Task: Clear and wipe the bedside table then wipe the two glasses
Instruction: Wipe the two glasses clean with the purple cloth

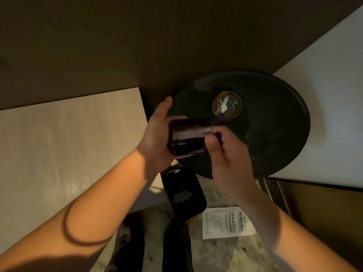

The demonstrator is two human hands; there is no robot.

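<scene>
Fingers of my left hand (pixel 157 134) are wrapped around a dark tumbler glass (pixel 189 137) held sideways, while my right hand (pixel 225 152) pinches a purple cloth (pixel 218 134) against its rim. Second clear faceted glass (pixel 227 104) sits on the round black worktop (pixel 275 124) just behind.

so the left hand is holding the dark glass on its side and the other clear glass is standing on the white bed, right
Not quite. The head view shows the clear faceted glass standing on the round black bedside table, not on the bed. The left hand does hold the dark glass on its side.
</scene>
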